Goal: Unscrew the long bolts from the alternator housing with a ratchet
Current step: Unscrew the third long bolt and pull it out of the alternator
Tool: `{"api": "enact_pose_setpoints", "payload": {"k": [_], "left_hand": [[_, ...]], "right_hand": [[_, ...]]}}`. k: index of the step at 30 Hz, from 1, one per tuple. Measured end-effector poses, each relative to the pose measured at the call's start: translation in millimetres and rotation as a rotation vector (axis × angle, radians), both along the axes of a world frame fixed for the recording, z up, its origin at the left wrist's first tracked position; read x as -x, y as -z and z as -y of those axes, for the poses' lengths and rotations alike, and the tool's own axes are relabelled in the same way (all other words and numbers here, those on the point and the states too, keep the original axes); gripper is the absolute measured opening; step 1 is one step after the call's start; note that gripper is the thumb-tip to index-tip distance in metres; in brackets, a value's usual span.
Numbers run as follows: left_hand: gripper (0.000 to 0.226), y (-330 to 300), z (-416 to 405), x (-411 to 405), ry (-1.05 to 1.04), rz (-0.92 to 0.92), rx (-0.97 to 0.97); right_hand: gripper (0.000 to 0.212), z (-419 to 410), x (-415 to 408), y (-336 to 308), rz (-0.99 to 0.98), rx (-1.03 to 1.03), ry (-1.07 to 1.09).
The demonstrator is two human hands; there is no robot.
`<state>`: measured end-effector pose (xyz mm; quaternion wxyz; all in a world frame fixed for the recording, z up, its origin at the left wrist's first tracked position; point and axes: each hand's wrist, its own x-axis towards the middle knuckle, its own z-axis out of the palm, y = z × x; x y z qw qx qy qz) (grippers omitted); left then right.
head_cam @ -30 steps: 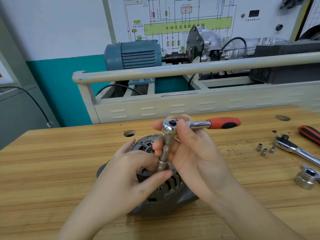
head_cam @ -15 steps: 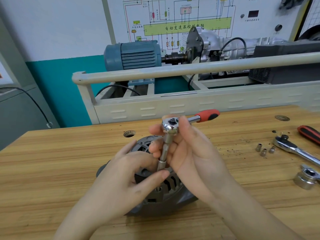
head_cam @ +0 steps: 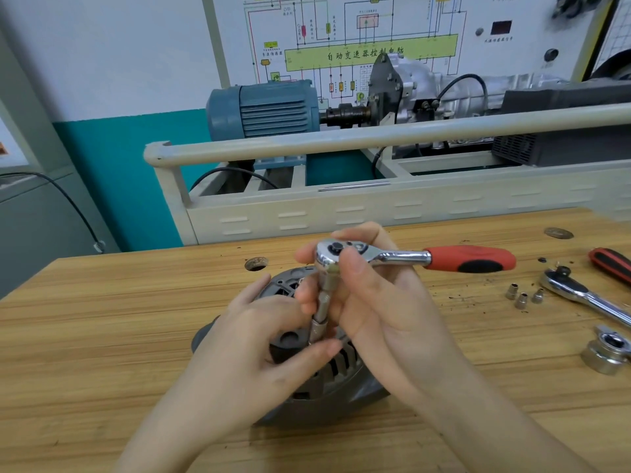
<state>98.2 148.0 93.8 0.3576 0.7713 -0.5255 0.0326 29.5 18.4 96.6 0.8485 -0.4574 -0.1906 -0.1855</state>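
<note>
While both hands work over an alternator housing (head_cam: 327, 380) on a wooden workbench (head_cam: 102, 336), a ratchet (head_cam: 392, 257) stands on it.

Lying near the bench's front edge, the grey housing carries the ratchet's extension bar (head_cam: 322, 302) upright, its red handle pointing right. The right hand (head_cam: 382, 312) curls around the ratchet head and upper extension, thumb on the head's front. The left hand (head_cam: 252, 339) pinches the socket (head_cam: 316, 331) at the extension's base between thumb and fingers. To the right lie three small sockets (head_cam: 524, 295), a second ratchet (head_cam: 587, 295) and a large socket (head_cam: 606, 349).
</note>
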Motion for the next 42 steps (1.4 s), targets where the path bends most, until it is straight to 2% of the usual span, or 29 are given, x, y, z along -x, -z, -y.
{"api": "enact_pose_setpoints", "payload": {"k": [4,7,11,15,18,21,23,26,31,34,38,42], "left_hand": [[0.045,-1.6,1.4,0.7,-0.038,-0.010,0.006],[0.033,-1.5,4.2,4.7,-0.072,-0.007,0.080],[0.042,-2.7,2.8,2.5,-0.048,-0.058,0.059],[0.042,-5.2,-0.8,-0.3,0.037,-0.073,-0.020],[0.048,-3.5,-1.3,-1.7,0.000,-0.058,-0.046],[0.035,-2.5,2.6,0.9,-0.023,-0.018,-0.024],[0.036,-1.0,3.7,0.6,-0.034,-0.014,-0.002],[0.044,-0.7,3.2,0.4,-0.038,-0.043,0.028],[0.039,-5.2,-0.7,0.1,0.049,-0.120,-0.023],[0.047,-4.3,-0.3,-1.1,-0.005,-0.098,-0.026],[0.034,-1.6,4.3,1.0,-0.076,-0.074,0.011],[0.038,-0.1,3.1,-1.2,-0.055,-0.077,0.031]], "right_hand": [[0.026,-3.1,1.3,0.9,0.028,0.002,0.062],[0.028,-3.7,1.7,2.4,0.025,-0.028,0.097],[0.026,-2.7,0.9,1.5,0.012,-0.027,-0.002],[0.025,-2.5,-1.5,1.0,-0.003,-0.036,-0.110],[0.025,-1.1,-2.4,2.4,-0.008,-0.043,-0.088],[0.025,2.5,-1.7,3.2,0.018,-0.043,-0.038],[0.026,4.8,-1.2,3.8,0.017,-0.044,-0.030],[0.022,5.4,-2.5,3.9,0.004,-0.049,-0.074],[0.023,3.2,-4.7,2.4,0.000,-0.013,-0.134],[0.024,2.4,-4.1,2.4,0.008,-0.004,-0.098],[0.024,5.7,-0.7,2.4,0.027,-0.038,-0.012],[0.025,5.3,0.2,2.0,0.025,-0.016,0.002]]}}
